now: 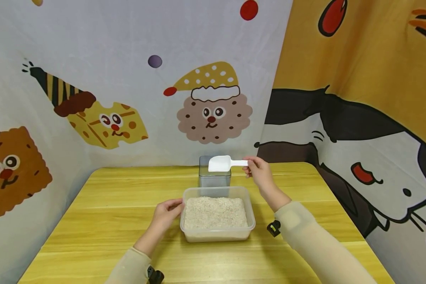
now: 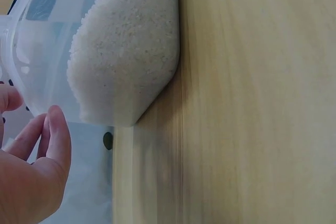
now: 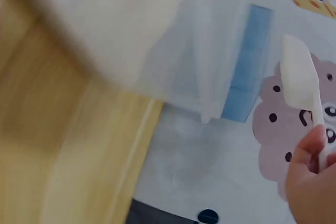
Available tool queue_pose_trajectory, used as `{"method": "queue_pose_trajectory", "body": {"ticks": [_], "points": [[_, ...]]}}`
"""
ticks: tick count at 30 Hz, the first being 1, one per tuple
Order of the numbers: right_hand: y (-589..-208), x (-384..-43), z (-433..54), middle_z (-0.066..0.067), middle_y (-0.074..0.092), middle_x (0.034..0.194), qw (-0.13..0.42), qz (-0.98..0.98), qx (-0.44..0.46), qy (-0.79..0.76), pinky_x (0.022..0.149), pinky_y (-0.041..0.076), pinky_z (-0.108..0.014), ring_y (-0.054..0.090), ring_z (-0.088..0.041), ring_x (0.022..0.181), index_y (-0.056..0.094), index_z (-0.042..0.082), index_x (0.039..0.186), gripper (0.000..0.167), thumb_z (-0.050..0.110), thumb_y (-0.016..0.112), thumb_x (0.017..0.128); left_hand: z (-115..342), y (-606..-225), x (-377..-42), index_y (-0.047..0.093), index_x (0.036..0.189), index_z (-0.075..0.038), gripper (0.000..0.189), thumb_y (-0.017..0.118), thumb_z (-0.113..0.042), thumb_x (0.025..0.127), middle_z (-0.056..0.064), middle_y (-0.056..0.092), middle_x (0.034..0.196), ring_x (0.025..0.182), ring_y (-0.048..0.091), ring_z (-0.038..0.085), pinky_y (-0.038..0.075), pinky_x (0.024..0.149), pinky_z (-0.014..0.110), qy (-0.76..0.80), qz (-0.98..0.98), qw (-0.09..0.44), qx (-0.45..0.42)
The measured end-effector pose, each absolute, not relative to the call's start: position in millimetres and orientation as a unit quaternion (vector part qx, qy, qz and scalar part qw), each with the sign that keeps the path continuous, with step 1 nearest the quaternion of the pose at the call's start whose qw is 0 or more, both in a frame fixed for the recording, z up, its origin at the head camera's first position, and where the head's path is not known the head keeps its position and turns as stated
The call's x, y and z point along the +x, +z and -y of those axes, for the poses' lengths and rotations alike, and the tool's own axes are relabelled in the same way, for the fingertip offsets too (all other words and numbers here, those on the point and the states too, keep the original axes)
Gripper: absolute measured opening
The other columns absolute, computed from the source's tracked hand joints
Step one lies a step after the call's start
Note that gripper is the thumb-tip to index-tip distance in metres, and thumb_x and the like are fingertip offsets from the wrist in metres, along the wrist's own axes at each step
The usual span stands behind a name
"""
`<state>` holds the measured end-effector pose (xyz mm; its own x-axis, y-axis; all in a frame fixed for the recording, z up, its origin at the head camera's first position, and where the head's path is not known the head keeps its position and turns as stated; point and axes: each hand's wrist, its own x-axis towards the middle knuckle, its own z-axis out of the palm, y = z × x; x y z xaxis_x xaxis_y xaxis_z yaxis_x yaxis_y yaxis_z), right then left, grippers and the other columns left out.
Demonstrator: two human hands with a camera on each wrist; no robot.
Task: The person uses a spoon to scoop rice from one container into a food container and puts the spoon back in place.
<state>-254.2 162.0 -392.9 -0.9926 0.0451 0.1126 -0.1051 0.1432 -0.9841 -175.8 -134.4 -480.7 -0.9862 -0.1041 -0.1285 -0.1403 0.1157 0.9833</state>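
Note:
A clear plastic tub [image 1: 218, 235] filled with white rice grains [image 1: 215, 212] stands on the table. At its left side, my left hand [image 1: 165, 215] holds the rim between bent fingers, also seen at the tub's end in the left wrist view. My right hand [image 1: 260, 175] pinches the handle of a white plastic scoop [image 1: 220, 163], raised above and behind the tub. The scoop is held level over a grey see-through container [image 1: 214, 181], whose lower part is hidden behind the tub. In the right wrist view the scoop [image 3: 300, 74] shows from below.
The yellow wood-grain table [image 1: 120, 221] extends around both containers. Behind it hangs a cloth wall [image 1: 127, 31] printed with cartoon figures, close to the table's back edge. The grey container stands near that edge.

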Motion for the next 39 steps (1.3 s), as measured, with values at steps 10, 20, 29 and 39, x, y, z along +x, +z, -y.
{"method": "queue_pose_trajectory", "body": {"ticks": [10,20,29,39], "points": [[-392,-241,-175,0.002,0.060,0.074,-0.035,0.720,-0.040,0.692,0.058,0.048,-0.019,0.052,-0.008,0.063,0.053,-0.008,0.120,0.030,0.014,0.042,0.102,134,-478,-176,0.065,0.113,0.007,0.031,0.067,-0.011,0.087,0.019,0.067,0.108,0.088,0.064,0.013,0.057,0.075,0.028,0.648,-0.758,0.014,-0.078],[-401,-220,-176,-0.004,0.060,0.074,-0.025,0.775,0.024,0.632,0.057,0.049,-0.021,0.052,-0.010,0.063,0.058,-0.010,0.115,0.027,0.009,0.045,0.100,134,-478,-176,0.065,0.113,0.008,0.031,0.066,-0.009,0.087,0.020,0.067,0.109,0.091,0.065,0.015,0.057,0.081,0.035,0.649,-0.757,0.014,-0.076],[-414,-200,-173,-0.017,0.061,0.077,-0.015,0.822,0.116,0.557,0.053,0.052,-0.026,0.055,-0.021,0.062,0.064,-0.004,0.105,0.023,0.011,0.048,0.099,136,-476,-174,0.064,0.115,0.006,0.032,0.066,-0.012,0.088,0.019,0.066,0.110,0.093,0.065,0.015,0.056,0.082,0.033,0.650,-0.756,0.022,-0.074],[-421,-192,-169,-0.019,0.062,0.079,0.015,0.846,0.147,0.512,0.052,0.051,-0.025,0.055,-0.017,0.061,0.066,0.001,0.104,0.021,0.013,0.050,0.099,139,-476,-174,0.062,0.119,0.007,0.035,0.064,-0.013,0.090,0.016,0.065,0.111,0.093,0.064,0.015,0.056,0.083,0.035,0.646,-0.760,0.034,-0.059]]}}
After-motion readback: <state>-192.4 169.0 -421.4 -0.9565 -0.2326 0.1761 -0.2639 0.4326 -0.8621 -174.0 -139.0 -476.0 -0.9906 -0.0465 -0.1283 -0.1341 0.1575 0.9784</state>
